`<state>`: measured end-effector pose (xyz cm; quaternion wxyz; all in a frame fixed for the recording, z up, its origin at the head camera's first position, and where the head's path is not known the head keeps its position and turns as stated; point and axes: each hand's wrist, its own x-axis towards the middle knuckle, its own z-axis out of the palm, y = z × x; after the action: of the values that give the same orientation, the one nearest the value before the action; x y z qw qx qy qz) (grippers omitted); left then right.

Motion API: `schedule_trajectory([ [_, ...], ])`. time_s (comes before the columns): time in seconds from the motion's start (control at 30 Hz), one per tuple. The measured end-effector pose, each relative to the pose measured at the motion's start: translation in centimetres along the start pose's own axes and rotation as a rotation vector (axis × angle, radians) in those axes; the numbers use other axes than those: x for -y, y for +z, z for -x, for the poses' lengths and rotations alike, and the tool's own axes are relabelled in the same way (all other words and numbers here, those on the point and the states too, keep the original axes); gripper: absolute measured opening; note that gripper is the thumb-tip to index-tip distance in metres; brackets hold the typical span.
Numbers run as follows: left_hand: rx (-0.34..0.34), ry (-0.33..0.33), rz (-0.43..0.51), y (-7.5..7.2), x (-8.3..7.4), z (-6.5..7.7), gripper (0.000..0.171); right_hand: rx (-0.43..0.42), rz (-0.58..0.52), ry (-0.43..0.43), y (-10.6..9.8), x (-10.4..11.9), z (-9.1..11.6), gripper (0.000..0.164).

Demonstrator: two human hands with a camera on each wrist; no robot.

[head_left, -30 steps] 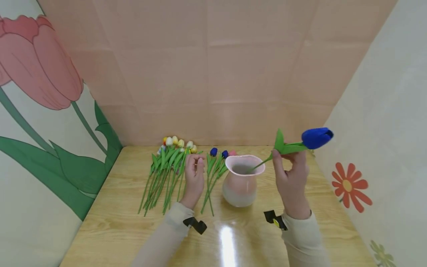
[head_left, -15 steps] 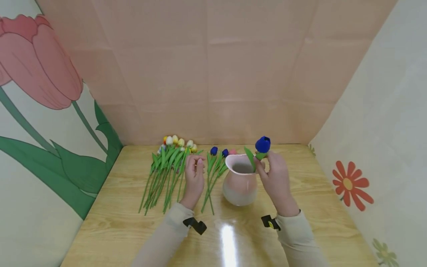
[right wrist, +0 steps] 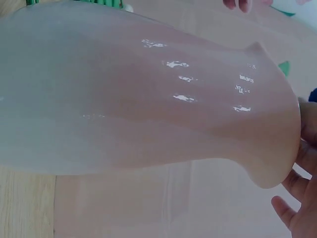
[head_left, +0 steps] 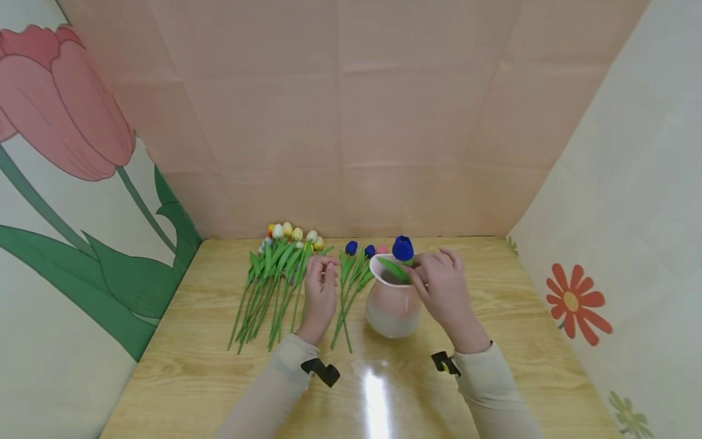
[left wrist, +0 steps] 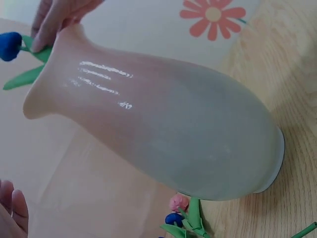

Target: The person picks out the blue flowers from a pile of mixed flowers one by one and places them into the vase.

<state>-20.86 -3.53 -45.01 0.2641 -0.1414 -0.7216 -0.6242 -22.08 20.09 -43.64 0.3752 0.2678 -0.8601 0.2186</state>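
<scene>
A blue artificial tulip (head_left: 403,248) stands nearly upright in the mouth of the pink-and-white vase (head_left: 393,311), its lower stem hidden inside. At the right side of the rim, my right hand (head_left: 445,292) pinches the tulip just below its bloom. One green leaf (left wrist: 25,78) pokes out past the rim in the left wrist view. My left hand (head_left: 320,299) hovers left of the vase, fingers loosely curled and holding nothing. Beside it lie a few loose tulips (head_left: 351,286) with blue and pink heads.
A larger pile of tulips (head_left: 274,280) with white, yellow and orange heads lies on the left of the wooden table (head_left: 466,408). A pinkish backdrop (head_left: 340,122) rises behind the table, and printed flower panels stand at both sides.
My right hand has moved left to the vase, bringing the blue tulip from a slanted position to nearly upright and deeper into the mouth. My left hand has stayed put.
</scene>
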Motion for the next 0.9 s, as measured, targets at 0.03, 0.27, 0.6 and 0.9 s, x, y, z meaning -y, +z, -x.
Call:
schedule_trajectory([
  [0.03, 0.001, -0.004, -0.003, 0.0, 0.0, 0.0, 0.019, 0.004, -0.001, 0.000, 0.0, 0.0, 0.0, 0.023],
  [0.27, 0.015, -0.029, 0.007, -0.1, 0.2, 0.0, 0.017, 0.025, -0.066, 0.062, 0.2, -0.5, 0.4, 0.044],
  [0.6, 0.016, -0.015, 0.015, -0.1, 0.3, 0.2, 0.017, 0.000, -0.297, 0.135, 0.3, -2.4, 2.9, 0.093],
  [0.9, 0.016, -0.035, 0.013, -0.1, 0.4, 0.3, 0.016, 0.282, -0.646, 0.353, 0.3, -2.1, 4.6, 0.119],
])
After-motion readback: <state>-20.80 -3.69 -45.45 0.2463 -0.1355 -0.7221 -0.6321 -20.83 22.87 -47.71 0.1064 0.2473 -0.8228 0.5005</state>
